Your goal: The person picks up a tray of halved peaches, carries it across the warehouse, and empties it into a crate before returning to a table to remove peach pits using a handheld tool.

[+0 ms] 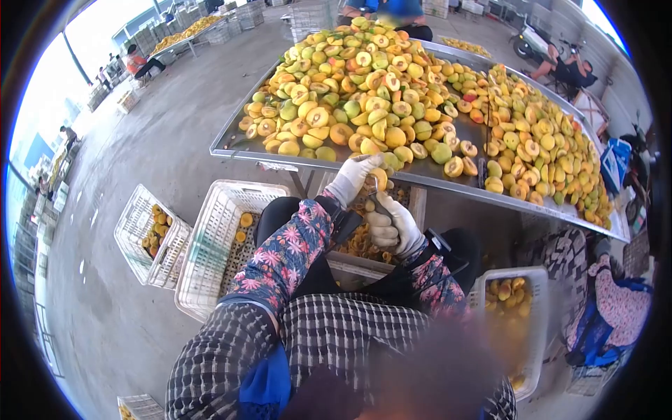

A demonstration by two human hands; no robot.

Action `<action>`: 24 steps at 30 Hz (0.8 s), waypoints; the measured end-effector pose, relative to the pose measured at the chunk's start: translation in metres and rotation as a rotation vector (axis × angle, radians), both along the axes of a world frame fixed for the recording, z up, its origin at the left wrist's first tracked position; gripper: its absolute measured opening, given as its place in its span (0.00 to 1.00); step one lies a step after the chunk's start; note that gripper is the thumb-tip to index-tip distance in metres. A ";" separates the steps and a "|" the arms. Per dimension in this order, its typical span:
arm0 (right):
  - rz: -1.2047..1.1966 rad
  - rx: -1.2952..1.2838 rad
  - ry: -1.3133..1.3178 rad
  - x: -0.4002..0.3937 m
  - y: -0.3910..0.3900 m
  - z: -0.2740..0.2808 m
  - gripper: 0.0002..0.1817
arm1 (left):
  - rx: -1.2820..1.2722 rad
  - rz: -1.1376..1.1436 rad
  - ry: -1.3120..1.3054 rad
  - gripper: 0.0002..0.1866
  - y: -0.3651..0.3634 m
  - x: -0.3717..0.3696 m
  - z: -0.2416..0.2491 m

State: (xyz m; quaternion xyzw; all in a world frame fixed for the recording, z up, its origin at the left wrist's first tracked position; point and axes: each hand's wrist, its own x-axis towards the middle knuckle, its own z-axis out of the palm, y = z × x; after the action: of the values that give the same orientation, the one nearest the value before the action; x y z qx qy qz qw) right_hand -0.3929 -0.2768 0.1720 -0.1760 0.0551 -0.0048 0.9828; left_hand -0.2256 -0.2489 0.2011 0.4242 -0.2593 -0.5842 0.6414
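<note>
My left hand [352, 180], in a whitish glove, grips a yellow peach half [381, 178] just off the near edge of the metal table [262, 157]. Below it, my gloved right hand [393, 225] is closed around the handle of a small pitting tool with a curved metal end [375, 189]. That metal end meets the fruit; the handle is mostly hidden in my fingers. Heaped on the table before me are many halved peaches [371, 91], several with pits showing. Under my hands stands a crate [357, 264] with orange-yellow scraps in it.
On my left stand a long white crate [203, 210] with a few peach pieces and a smaller crate [136, 203]. Another crate [539, 294] with peach halves is at my right. A second peach heap [539, 140] lies across a divider. People sit farther off.
</note>
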 end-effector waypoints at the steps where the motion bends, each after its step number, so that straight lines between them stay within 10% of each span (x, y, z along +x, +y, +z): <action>1: -0.027 -0.011 -0.001 0.001 0.003 0.004 0.21 | 0.001 0.022 0.056 0.21 0.000 0.000 0.001; 15: -0.160 -0.158 0.032 0.001 -0.005 0.006 0.19 | -0.001 0.418 0.018 0.20 -0.033 0.001 -0.020; 19: -0.191 -0.234 0.085 -0.009 -0.010 0.015 0.18 | -0.039 0.335 0.358 0.20 -0.039 0.025 -0.031; 24: -0.517 -1.050 0.624 0.001 -0.018 -0.019 0.15 | -0.002 0.360 0.374 0.19 -0.013 0.043 -0.007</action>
State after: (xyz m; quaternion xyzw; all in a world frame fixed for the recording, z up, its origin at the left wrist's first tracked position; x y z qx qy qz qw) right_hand -0.3921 -0.2953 0.1529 -0.6060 0.3680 -0.2153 0.6715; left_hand -0.1822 -0.2616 0.1941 0.3475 -0.0571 -0.5286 0.7724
